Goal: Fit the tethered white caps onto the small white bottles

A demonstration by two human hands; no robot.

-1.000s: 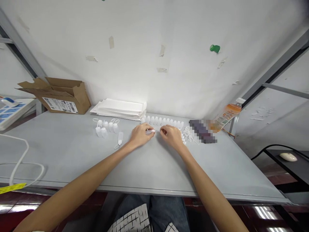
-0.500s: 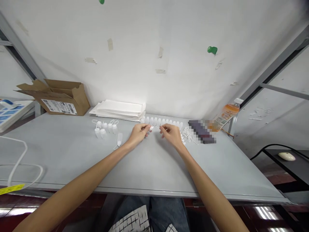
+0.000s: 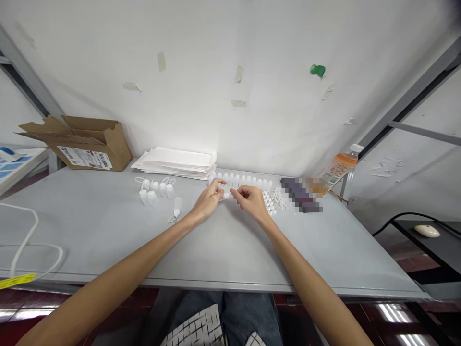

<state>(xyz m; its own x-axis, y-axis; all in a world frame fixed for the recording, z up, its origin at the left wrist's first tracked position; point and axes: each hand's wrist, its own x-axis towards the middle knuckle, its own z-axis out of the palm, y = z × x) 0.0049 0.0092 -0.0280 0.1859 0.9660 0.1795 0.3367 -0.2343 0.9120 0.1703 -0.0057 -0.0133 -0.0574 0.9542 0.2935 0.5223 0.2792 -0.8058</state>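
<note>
— White plastic all over that grey table (image 3: 90,230), wasn't it? What did we see at the hands?

— We saw the left hand (image 3: 208,202) and the right hand (image 3: 250,201) close together, each with finger and thumb curled into a pinch, and a small white piece (image 3: 226,195) between them. We couldn't tell which hand held it.

— What stood just behind them?

— A row of small bottles (image 3: 237,180) stood upright, just beyond the left hand's fingertips (image 3: 220,181). Past the right hand lay a heap of white loops (image 3: 278,196), then a dark blurred object (image 3: 300,194) and a drink bottle (image 3: 337,168) with an orange label, tilted over.

— And further left?

— We saw a cluster of white bottles (image 3: 153,193) with loops, and one more bottle (image 3: 176,207) lying on its side. Behind them sat a stack of white paper (image 3: 175,162) and an open cardboard box (image 3: 86,144).

— And the room?

— We faced a white wall (image 3: 180,72) marked with tape scraps (image 3: 161,61) and a green blob (image 3: 317,70). A white cable (image 3: 21,240) curled on the table's left end, and a mouse (image 3: 427,231) sat on a black shelf (image 3: 446,240) to the right.
</note>
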